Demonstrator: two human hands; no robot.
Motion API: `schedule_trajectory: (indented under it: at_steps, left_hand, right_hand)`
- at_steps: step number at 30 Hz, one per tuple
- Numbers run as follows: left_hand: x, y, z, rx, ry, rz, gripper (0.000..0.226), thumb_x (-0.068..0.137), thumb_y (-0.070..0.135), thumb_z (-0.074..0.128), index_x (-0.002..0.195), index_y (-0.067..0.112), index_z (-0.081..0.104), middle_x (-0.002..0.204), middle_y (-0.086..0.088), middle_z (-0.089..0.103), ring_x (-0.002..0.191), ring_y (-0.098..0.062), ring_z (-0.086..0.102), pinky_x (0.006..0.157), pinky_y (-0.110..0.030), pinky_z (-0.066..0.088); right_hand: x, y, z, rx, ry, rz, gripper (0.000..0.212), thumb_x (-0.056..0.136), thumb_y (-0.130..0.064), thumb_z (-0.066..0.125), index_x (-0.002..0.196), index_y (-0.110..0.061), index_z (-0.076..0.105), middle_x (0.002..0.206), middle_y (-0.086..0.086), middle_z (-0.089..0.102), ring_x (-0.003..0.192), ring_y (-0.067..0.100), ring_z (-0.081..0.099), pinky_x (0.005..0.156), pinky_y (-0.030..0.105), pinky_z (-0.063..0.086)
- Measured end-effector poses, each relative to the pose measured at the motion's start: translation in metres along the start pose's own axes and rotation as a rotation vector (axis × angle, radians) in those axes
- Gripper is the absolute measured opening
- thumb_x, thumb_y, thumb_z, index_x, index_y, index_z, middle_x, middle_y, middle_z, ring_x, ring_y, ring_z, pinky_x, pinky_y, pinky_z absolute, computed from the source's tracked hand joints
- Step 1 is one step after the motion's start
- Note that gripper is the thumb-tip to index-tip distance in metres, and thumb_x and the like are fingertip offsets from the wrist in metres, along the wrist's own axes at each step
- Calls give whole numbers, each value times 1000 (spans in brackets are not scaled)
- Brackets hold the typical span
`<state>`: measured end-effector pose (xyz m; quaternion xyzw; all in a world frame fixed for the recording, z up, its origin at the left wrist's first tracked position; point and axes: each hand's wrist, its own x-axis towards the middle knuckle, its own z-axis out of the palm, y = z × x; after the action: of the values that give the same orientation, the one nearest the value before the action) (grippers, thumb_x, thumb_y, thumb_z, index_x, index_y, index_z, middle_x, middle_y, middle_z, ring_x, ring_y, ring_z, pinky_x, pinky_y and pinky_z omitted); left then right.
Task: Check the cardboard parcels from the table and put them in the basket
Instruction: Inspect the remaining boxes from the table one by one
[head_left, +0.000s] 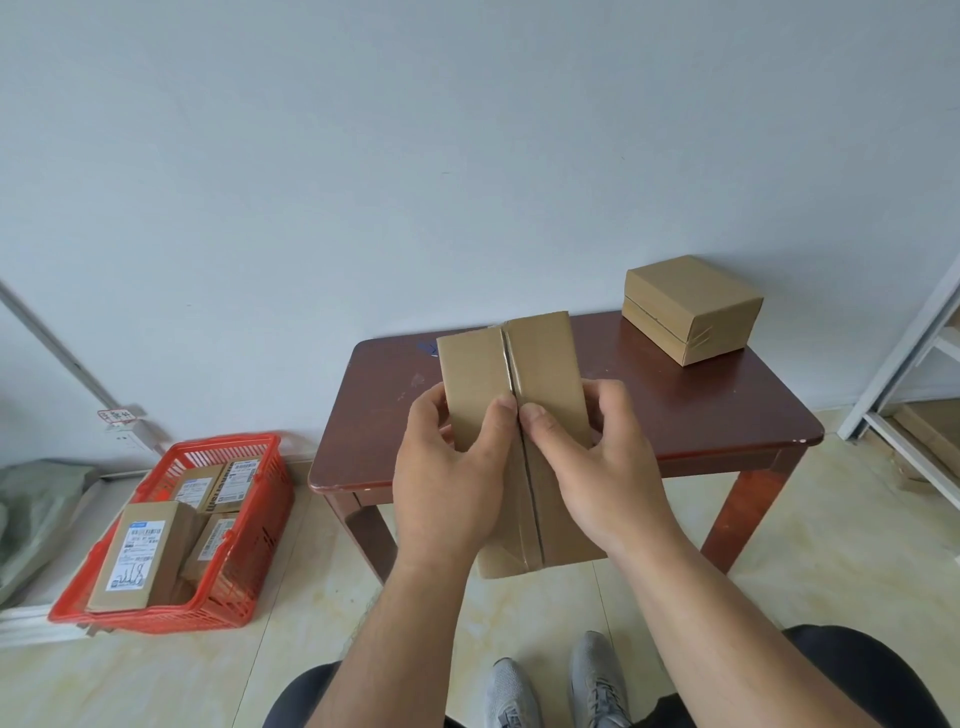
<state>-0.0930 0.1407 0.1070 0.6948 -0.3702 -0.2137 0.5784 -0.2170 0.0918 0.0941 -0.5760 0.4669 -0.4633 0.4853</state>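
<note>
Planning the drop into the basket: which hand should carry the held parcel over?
Left, probably. The red basket sits on the floor on the left side, nearer the left hand; the right hand would have to cross over. Both grip the parcel now.

Head-worn view, forward and down

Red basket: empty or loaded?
Loaded. The basket on the floor holds several labelled parcels; exact count unclear.

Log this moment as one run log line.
step: checking parcel | left hand: grips held parcel | right hand: grips held parcel | table: one box left | basket: labelled parcels inside
</note>
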Motion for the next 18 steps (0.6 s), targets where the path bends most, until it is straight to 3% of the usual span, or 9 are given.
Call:
schedule_trajectory:
  at_steps: [3,7,10,13,15,18]
  left_hand:
    - [-2,1,1,10,-10,10,33,91,53,71,119,37,65,100,31,71,90,11,66,74,-21,50]
    - [-7,1,3,4,-21,21,38,89,52,75,123,41,62,110,26,72,98,7,68,79,-23,54]
    - [-6,-1,3,1,-20,28,43,86,55,77,124,41,62,117,23,70,103,4,68,83,-26,56]
    - [-2,-2,2,15,-8,38,45,81,62,77,119,43,60,118,21,69,108,1,66,87,-29,55]
    - [1,1,0,-1,8,19,39,83,58,78,112,40,59,111,21,70,103,3,66,84,-26,53]
    - [2,4,-2,-37,20,-17,36,86,54,77,108,33,58,99,20,72,90,9,66,68,-10,46]
  right_hand:
    - [0,-2,-1,14,9,7,30,88,-47,80,107,-37,58,98,-25,73,88,-7,70,75,26,53]
    - [4,-6,0,12,55,53,36,85,-56,77,102,-32,57,92,-24,71,83,-4,68,76,32,54]
    - [4,-6,0,-7,62,68,43,85,-66,74,104,-32,55,93,-16,71,86,-1,68,79,34,56]
    - [1,-5,1,8,30,38,37,88,-64,72,112,-40,58,98,-23,72,87,-8,67,81,32,55]
    - [-1,-3,1,29,-8,-3,32,91,-55,73,119,-46,61,103,-25,74,92,-7,69,85,31,56]
    - [-5,-1,0,30,-60,-19,32,93,-50,74,123,-50,62,107,-23,75,96,-4,71,89,33,58]
